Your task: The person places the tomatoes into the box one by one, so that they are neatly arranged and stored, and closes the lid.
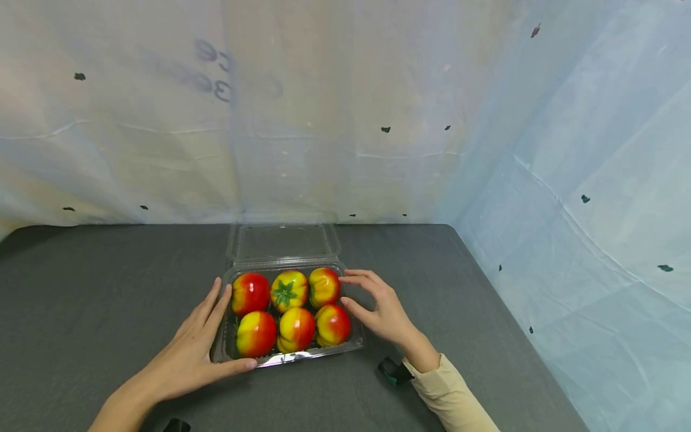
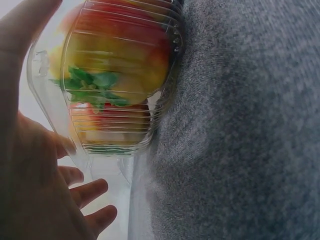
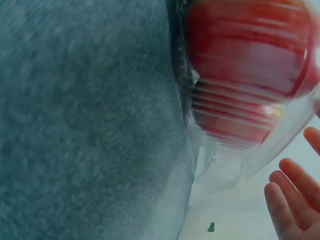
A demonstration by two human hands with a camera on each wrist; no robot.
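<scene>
A clear plastic clamshell container [image 1: 286, 359] lies on the dark grey table, its transparent lid [image 1: 283, 243] folded back behind it. Two rows of glossy red-and-yellow fruits fill the base; one fruit [image 1: 290, 291] in the back row shows a green star-shaped calyx. My left hand [image 1: 186, 354] spans the front left corner, fingers stretched along the left side and thumb on the front rim. To the right, my right hand [image 1: 380, 306] has loosely bent fingers near the back right fruit [image 1: 324, 287]; whether the fingertips touch it I cannot tell. Ribbed container walls [image 2: 115, 120] show in the left wrist view.
The grey table [image 1: 432, 288] reaches back to a pale plastic sheet wall [image 1: 345, 120], with another sheet [image 1: 610, 180] along the right. Dark marks dot both sheets. A black strap device [image 1: 394, 371] sits at my right wrist.
</scene>
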